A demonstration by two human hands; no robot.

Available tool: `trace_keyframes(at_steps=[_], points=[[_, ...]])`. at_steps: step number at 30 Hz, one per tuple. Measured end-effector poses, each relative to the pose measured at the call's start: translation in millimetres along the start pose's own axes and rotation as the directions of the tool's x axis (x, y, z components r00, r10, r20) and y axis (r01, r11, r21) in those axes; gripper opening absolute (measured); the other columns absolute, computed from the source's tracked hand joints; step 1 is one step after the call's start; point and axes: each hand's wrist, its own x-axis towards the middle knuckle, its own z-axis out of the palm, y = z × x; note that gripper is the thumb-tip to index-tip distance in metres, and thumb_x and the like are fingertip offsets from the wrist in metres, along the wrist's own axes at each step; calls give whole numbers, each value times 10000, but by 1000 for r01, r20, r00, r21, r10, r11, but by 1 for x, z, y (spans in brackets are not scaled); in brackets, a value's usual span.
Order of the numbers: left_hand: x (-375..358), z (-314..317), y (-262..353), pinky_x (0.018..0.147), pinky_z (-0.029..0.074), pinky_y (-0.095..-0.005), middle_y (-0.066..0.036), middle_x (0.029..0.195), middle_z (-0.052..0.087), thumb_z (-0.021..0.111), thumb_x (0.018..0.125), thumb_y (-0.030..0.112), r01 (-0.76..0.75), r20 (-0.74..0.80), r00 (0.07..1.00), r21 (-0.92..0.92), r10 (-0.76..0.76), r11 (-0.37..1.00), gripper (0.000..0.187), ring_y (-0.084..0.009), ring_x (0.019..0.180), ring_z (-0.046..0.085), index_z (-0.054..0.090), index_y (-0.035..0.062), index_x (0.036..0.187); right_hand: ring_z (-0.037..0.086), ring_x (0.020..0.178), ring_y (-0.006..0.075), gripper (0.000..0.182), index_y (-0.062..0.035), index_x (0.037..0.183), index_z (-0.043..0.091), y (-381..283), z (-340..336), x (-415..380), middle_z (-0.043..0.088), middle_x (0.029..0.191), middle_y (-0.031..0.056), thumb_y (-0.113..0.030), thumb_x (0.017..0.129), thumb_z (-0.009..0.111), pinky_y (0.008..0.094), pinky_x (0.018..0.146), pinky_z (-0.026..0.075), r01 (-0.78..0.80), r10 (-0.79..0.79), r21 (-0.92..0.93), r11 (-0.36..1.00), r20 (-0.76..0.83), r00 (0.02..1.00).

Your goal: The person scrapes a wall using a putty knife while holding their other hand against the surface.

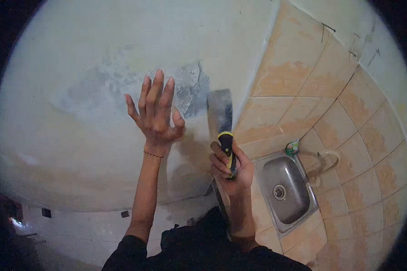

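Observation:
My left hand (157,115) is raised at the wall (99,27) with its fingers spread and nothing in it; whether it touches the surface I cannot tell. A thin dark cord circles that wrist. Around and behind its fingertips is a grey-white patch of damaged paint (192,90), cracked and peeling toward its right end. My right hand (233,169) is wrapped round the black and yellow handle of a scraper (220,110). The wide metal blade points up, just right of the peeling paint.
Orange-patterned wall tiles (298,77) rise on the right. Below them a steel sink (287,189) is set in a tiled counter (303,241), with a green and white packet (292,147) at its upper corner. Small dark objects lie on the pale floor (90,230) at lower left.

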Motion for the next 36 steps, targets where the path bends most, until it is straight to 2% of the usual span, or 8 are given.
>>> trace_keyframes(at_steps=[7,16,19,22,25,31,34,36], points=[[1,-1,1,1250,32,-496,-21,1445,564,362,933,352,6,3,1000,-13,-6,1000,519,-199,1408,432,617,193,1357,382,618,106,598,-279,1605,175,-3,2,19,380,943,69,-238,1062,424,176,384,375,-210,162,145,967,289,944],[1,1,1,1251,23,-496,-38,1447,561,378,895,318,-16,-12,1000,-11,16,1000,540,-213,1417,421,618,170,1355,385,616,91,514,-197,1576,257,13,19,14,360,956,77,-174,1076,374,161,362,397,-252,137,469,847,264,955],[1,3,1,1252,24,-493,-48,1446,561,371,893,319,-18,-26,1000,-14,17,1000,537,-221,1418,419,628,168,1339,389,587,89,542,-271,1587,235,9,7,15,374,957,73,-193,1074,394,163,348,400,-242,115,371,896,334,936],[2,5,2,1252,27,-488,-54,1437,569,359,901,327,-17,-55,998,-13,16,1000,529,-229,1413,426,644,166,1317,391,549,66,525,-271,1580,257,10,14,11,385,954,67,-198,1078,393,145,331,382,-201,116,325,924,261,958],[2,6,2,1252,35,-478,-55,1422,582,343,929,355,-11,-63,998,-2,11,1000,522,-234,1405,436,653,165,1303,350,521,56,499,-194,1573,273,8,22,7,368,953,72,-163,1080,344,146,324,362,-165,112,325,931,175,978],[1,10,0,1252,53,-464,-64,1407,595,330,967,395,-30,-78,996,43,33,999,523,-236,1397,446,656,162,1302,387,550,70,478,-248,1552,318,-4,26,6,385,937,65,-196,1080,376,146,328,376,-320,224,449,835,254,941],[1,9,-1,1250,57,-462,-71,1407,595,329,969,390,-27,-79,996,54,31,998,521,-240,1397,446,658,158,1299,392,533,58,415,-133,1490,376,-6,28,3,370,941,67,-169,1078,342,152,318,381,-306,232,486,819,207,950],[1,10,0,1250,58,-462,-76,1404,596,326,973,388,-22,-82,996,58,27,998,522,-244,1397,444,661,149,1294,392,533,59,403,-123,1475,387,-6,28,3,368,938,63,-174,1078,340,156,318,384,-308,231,493,814,211,950]])
